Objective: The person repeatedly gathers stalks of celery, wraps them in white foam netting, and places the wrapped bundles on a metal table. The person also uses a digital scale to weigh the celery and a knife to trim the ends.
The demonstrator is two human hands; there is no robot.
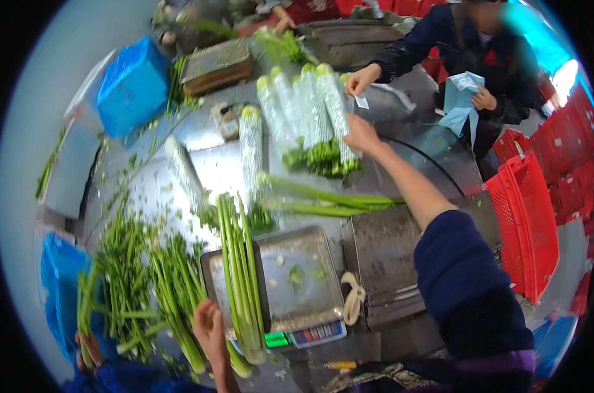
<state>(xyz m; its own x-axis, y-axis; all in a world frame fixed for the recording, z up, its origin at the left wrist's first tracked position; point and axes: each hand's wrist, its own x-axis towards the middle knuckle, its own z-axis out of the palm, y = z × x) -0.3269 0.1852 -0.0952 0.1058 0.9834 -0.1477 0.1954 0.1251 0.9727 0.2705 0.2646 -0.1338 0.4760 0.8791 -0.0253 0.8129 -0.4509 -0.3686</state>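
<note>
My right hand [361,135] reaches far across the metal table and rests against the side of a wrapped celery bunch [333,113]; whether its fingers grip the bunch is unclear. That bunch lies at the right end of a row of celery in clear, patterned film. My left hand [211,319], fingers loosely curled and holding nothing, is beside an unwrapped celery bunch [238,275]. This bunch lies lengthwise over a metal tray [301,280] on what looks like a scale. Two more wrapped bunches [251,147] [184,169] lie beyond the tray, with loose stalks [326,204] to their right.
Across the table a co-worker's hand [363,81] holds a small white label. At lower left another person's hand [88,349] grips celery near a loose heap [129,265]. A blue-wrapped block [132,86], a metal box [385,250] and a red crate [523,231] stand around.
</note>
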